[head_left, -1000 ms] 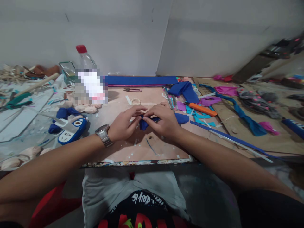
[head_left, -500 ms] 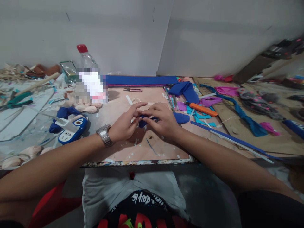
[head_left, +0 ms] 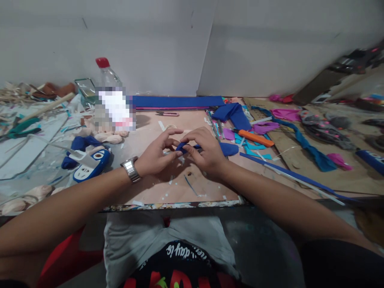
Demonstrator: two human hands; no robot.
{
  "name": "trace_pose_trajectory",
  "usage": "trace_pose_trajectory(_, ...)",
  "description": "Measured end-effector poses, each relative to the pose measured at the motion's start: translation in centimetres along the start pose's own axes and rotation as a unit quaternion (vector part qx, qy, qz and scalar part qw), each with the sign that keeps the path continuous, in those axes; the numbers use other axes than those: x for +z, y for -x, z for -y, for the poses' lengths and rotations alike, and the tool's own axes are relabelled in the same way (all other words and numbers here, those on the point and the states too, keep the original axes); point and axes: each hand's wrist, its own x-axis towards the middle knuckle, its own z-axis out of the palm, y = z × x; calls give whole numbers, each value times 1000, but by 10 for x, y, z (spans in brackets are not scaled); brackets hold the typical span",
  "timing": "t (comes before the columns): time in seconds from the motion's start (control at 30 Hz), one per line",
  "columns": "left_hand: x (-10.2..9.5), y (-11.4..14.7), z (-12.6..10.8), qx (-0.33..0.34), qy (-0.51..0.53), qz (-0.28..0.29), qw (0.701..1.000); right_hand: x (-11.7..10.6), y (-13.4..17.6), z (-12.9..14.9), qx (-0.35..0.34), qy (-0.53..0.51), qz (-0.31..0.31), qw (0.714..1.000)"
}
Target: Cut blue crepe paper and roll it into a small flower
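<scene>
A strip of blue fabric [head_left: 181, 148] is pinched between both hands above the pinkish work board [head_left: 156, 188]. My left hand [head_left: 159, 154], with a metal watch at its wrist, closes its thumb and fingers on the fabric's left end. My right hand [head_left: 207, 154] grips the same piece from the other side, thumb beneath and fingers over it. Another length of blue fabric [head_left: 229, 149] shows to the right of my right hand; whether it is the same piece is hidden. Behind the hands lies a pale ring [head_left: 171, 127], partly covered by my fingers.
Thread snips [head_left: 167, 114] lie at the back, before a long blue fabric band [head_left: 180, 101]. An orange cutter [head_left: 256, 138] sits among scraps at right. On the left are a capped bottle [head_left: 109, 74], a blue-white power strip [head_left: 93, 165] and green-handled pliers [head_left: 25, 128].
The blue fabric between my fingers has turned and shows more of its upper side. My left fingers have shifted slightly; both hands stay in nearly the same place.
</scene>
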Motion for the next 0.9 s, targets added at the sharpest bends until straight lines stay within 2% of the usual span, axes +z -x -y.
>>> trace_pose_trajectory(0.17, 0, 1, 1, -6, -31, 4, 999, 0, 1, 0, 14, -2, -7, 1000)
trace_pose_trajectory(0.33, -1, 0, 2, 25, -74, -33, 996, 0, 1, 0, 24, -2, -1, 1000)
trace_pose_trajectory(0.53, -1, -1, 0, 34, -75, -79, 993, 1, 1, 0, 21, 5, 23, 999)
trace_pose_trajectory(0.9, 0, -1, -4, 31, -62, -89, 994, -1, 0, 1, 3, -2, 4, 1000)
